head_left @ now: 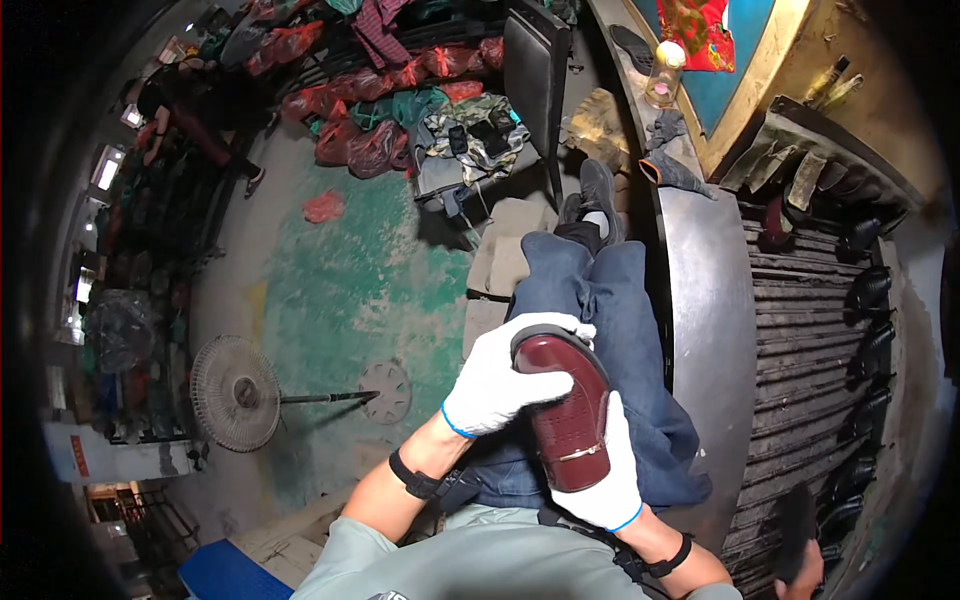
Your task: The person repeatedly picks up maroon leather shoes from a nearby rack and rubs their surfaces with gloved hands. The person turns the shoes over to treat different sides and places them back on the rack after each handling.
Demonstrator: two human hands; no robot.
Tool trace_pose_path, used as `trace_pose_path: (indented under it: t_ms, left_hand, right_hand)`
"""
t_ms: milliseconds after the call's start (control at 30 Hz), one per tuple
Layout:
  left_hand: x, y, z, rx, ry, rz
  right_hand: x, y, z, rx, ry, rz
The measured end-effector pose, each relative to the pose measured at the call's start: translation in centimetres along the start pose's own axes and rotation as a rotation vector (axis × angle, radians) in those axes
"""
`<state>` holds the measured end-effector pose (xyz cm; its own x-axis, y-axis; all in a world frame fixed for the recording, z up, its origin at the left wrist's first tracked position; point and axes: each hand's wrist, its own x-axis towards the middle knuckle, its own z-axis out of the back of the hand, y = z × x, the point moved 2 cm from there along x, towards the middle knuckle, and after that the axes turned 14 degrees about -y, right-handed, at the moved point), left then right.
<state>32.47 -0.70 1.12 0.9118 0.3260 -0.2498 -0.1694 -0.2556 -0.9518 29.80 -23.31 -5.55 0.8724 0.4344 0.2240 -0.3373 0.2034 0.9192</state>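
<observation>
A dark red leather shoe [565, 420] with a black sole and a thin metallic trim lies over my lap, gripped by both hands. My left hand [505, 378], in a white glove with a blue cuff, wraps round its far end, thumb across the leather. My right hand [612, 480], gloved alike, cups the near end from below and from the right side. The shoe's underside is turned away from me. Dark blue trousers [640, 400] cover my legs beneath it.
A metal ledge [708, 300] runs at my right beside a slatted rack [810, 340] with black shoes along its far side. Another person's hand [803, 575] holds a dark object there. A fan [237, 393] stands left; a chair [535, 90] bearing clothes is ahead. Another person stands far left.
</observation>
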Motion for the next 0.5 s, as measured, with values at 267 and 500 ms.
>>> trace_pose_path:
  t_ms: [267, 500]
  left_hand:
    - [3.3, 2.0, -1.2, 0.094, 0.069, -0.272]
    - [3.7, 8.0, -2.9, -0.348, 0.013, 0.038]
  right_hand:
    - [2.7, -2.4, 4.3, 0.691, 0.063, -0.579]
    - [1.5, -4.5, 4.3, 1.369, 0.13, -1.187]
